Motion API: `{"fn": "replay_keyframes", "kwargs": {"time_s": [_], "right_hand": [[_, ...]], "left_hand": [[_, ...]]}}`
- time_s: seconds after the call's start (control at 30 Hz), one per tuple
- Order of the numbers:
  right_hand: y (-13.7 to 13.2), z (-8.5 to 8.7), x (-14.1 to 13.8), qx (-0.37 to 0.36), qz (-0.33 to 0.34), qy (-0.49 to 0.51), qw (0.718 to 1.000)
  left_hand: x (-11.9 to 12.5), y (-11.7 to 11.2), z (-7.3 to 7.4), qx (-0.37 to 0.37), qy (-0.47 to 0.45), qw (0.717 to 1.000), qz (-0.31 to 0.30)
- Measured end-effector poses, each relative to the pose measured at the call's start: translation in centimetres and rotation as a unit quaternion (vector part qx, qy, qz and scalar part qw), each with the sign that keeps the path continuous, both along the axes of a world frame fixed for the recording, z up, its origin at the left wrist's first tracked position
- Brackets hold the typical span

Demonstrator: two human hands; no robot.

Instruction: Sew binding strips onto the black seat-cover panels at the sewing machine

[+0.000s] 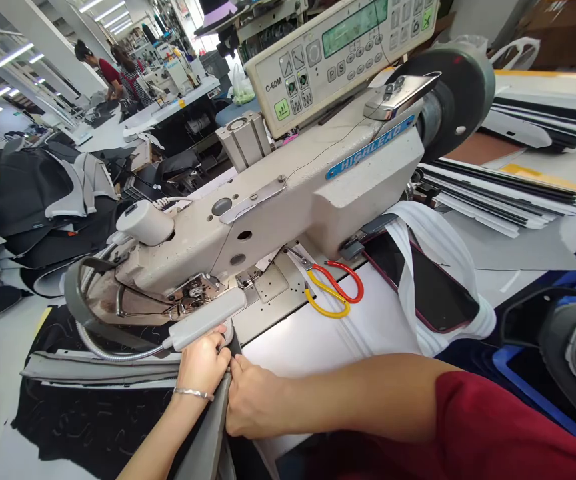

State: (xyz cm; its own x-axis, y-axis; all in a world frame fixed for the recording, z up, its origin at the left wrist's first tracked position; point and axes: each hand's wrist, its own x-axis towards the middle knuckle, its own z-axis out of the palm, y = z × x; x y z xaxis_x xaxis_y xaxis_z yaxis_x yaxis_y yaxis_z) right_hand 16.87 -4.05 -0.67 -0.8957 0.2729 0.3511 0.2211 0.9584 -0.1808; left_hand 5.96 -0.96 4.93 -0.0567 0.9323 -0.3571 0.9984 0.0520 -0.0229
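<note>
Close together at the front of the sewing machine, both hands grip the edge of a black and grey fabric piece. My left hand, with a silver bracelet at the wrist, has its fingers closed on the fabric just below the white lamp bar. My right hand pinches the same edge, thumb and fingers pressed together. The fabric's far end spreads left under the machine head. The needle area is partly covered by the lamp bar.
Scissors with red and yellow handles lie on the machine bed. To their right are a phone and a looped white strap. Stacked strips lie behind. Black and grey pieces are piled left; two people work in the background.
</note>
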Motion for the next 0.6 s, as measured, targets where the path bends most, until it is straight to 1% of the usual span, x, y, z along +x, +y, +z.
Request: {"fn": "replay_keyframes", "kwargs": {"time_s": [0.1,0.2,0.4,0.5,0.6], "right_hand": [[-0.1,-0.6,0.1,0.014,-0.009,0.035,0.999],[0.0,-1.1,0.2,0.016,-0.012,0.046,0.999],[0.0,-1.0,0.2,-0.011,-0.007,0.022,1.0],[0.4,-1.0,0.1,-0.008,-0.031,0.033,0.999],[1.3,-1.6,-0.1,0.008,-0.051,0.054,0.997]], "left_hand": [[0.4,-0.1,-0.1,0.011,0.002,1.0,0.007],[0.7,-0.2,-0.4,0.009,0.015,1.0,0.02],[1.2,-0.4,-1.0,-0.013,0.046,0.998,0.05],[1.4,0.1,-1.0,-0.023,0.06,0.995,0.075],[1.5,1.0,-1.3,-0.025,0.074,0.992,0.103]]}}
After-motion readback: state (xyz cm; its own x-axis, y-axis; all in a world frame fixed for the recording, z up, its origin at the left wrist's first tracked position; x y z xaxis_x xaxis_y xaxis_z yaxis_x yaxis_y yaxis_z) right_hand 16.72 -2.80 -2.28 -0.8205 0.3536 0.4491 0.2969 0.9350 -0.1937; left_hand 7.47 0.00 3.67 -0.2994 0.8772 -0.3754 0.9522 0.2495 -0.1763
